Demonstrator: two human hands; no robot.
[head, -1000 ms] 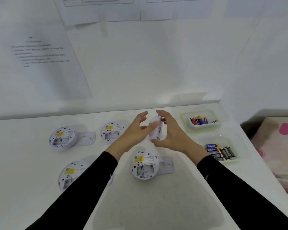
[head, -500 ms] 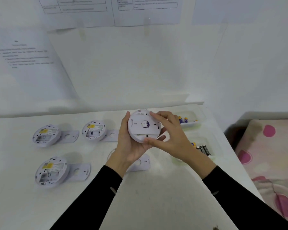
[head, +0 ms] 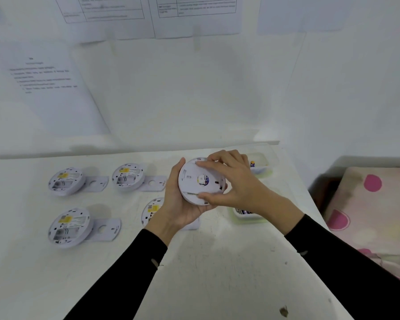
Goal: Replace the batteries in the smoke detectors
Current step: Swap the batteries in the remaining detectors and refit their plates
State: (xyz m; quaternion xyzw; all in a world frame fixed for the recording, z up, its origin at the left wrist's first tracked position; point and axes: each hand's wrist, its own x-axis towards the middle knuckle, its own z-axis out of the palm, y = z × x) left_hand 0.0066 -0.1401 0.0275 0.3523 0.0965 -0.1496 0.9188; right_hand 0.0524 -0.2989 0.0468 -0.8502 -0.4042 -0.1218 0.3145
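Observation:
Both hands hold one round white smoke detector (head: pixel 200 181) up above the table, its back plate with a small sticker facing me. My left hand (head: pixel 179 204) cups it from the left and below. My right hand (head: pixel 231 181) grips its rim from the right, fingers on the top edge and thumb at the bottom. Three opened detectors lie on the white table (head: pixel 206 273) with their cover plates beside them: one far left (head: pixel 66 181), one beside it (head: pixel 128 177), one at front left (head: pixel 70 227). Another detector (head: pixel 152 210) lies partly hidden behind my left wrist.
Two clear plastic tubs hold batteries at the right: a far tub (head: pixel 260 163) and a nearer tub (head: pixel 246 214), both partly hidden by my right hand. Printed sheets hang on the wall behind. A pink-spotted cushion (head: pixel 370 204) lies beyond the table's right edge.
The detector was held edge-on between my hands a second ago. It has since been turned so its back plate faces me and lifted slightly. The camera view has shifted, so the table items appear further left.

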